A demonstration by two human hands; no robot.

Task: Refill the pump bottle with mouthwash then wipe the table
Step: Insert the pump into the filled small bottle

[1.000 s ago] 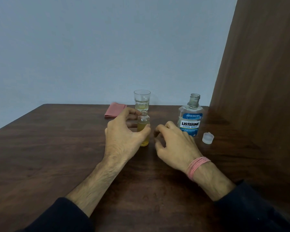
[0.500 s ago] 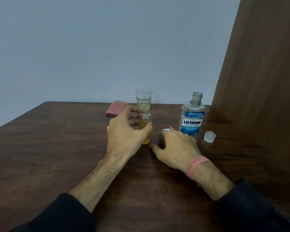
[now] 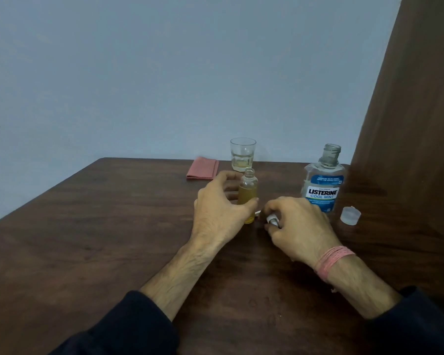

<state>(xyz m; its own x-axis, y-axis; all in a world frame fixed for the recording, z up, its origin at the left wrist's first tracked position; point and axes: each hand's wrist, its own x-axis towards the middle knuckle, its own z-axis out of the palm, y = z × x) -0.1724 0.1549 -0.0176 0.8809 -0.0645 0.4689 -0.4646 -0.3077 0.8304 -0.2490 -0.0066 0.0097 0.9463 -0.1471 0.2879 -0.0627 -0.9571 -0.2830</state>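
Landmark: small clear glass pump bottle, neck open, standing upright on the dark wooden table; amber liquid fills it to about the shoulder.

Left hand: left hand holds the bottle from its left side, thumb curled across the front low down, fingers wrapped behind. Same grip as a second ago; the bottle has not shifted.

Right hand, change: a second ago the right hand lay low on the table just right of the bottle with nothing showing in it. Now it has come up off the wood, fingers clamped on a small white pump head, with a thin white tip poking out toward the bottle's base.

Meaning: I judge the filling done and the capping about to start; the pump has to go up and into the open neck. Wiping is not yet begun.

Behind the bottle: short clear drinking glass with a little pale liquid, just beyond it; folded pink cloth further back and to its left, untouched.

Right of the bottle: large clear Listerine mouthwash bottle, uncapped; its translucent plastic cap lies beyond that, apart from everything.

Hard to see: most of the pump head is buried in the right fist; whether a dip tube is attached, I cannot tell. Left fingertips are hidden behind the glass. Any spill on the dark wood does not show.
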